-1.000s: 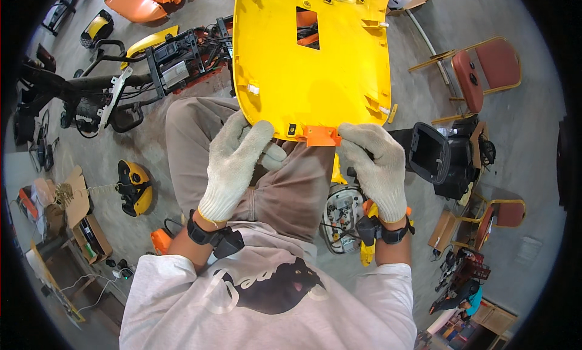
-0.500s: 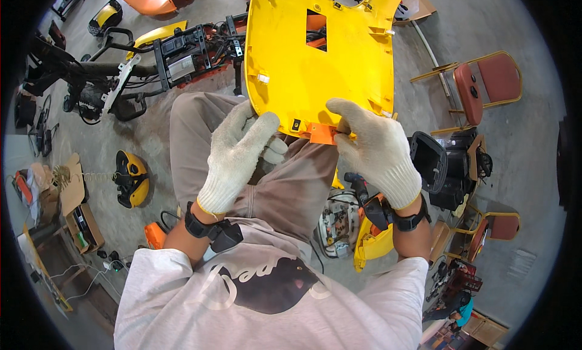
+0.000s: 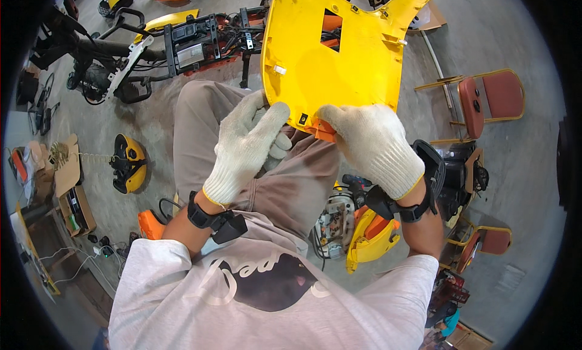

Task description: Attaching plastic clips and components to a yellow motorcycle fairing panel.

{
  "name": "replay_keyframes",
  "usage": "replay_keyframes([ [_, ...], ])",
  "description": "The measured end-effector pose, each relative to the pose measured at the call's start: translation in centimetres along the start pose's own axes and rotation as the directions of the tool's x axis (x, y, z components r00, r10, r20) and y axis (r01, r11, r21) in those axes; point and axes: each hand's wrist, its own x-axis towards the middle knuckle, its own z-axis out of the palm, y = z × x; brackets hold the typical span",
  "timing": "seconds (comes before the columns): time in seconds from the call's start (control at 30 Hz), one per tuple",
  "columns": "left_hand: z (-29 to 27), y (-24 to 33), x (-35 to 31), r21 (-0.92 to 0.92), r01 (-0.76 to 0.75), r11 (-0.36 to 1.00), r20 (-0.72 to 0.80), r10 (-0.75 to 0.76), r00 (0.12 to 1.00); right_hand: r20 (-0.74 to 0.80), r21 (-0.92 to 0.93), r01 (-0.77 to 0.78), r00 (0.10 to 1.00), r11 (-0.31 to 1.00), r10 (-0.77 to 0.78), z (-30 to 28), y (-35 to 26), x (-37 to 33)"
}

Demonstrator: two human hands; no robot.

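A large yellow plastic body panel (image 3: 339,53) with a rectangular cutout stands tilted over my knees. Both my hands wear white knit gloves. My left hand (image 3: 248,147) grips the panel's lower edge from the left, fingers curled under it. My right hand (image 3: 373,144) pinches a small orange tab (image 3: 323,132) fixed at the panel's bottom edge. Black bands sit on both wrists.
A stripped vehicle frame with black and orange parts (image 3: 182,44) lies on the concrete floor at the upper left. A yellow and black part (image 3: 128,163) rests to my left. Red folding chairs (image 3: 488,101) stand at the right. Yellow and orange pieces (image 3: 370,235) lie by my right leg.
The panel has shifted right and slightly up in view. My hands stayed on its lower edge, the right one closing more tightly over the orange tab.
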Motion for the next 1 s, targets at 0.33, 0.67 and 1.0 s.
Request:
replay_keyframes([
  [0.33,0.1,0.2,0.1,-0.056,0.003,0.998,-0.033,-0.005,0.999,-0.239,0.347,0.079,0.971,0.935,0.006,1.0,1.7,-0.2],
  [0.67,0.4,0.6,-0.1,-0.023,0.022,0.999,-0.051,-0.023,0.998,-0.192,0.416,0.036,0.98,0.909,0.05,1.8,2.1,-0.1],
  [1.0,0.0,0.6,0.3,-0.057,-0.061,0.996,-0.041,0.059,0.997,-0.436,0.84,0.038,0.641,0.542,0.632,4.6,2.5,-3.1],
])
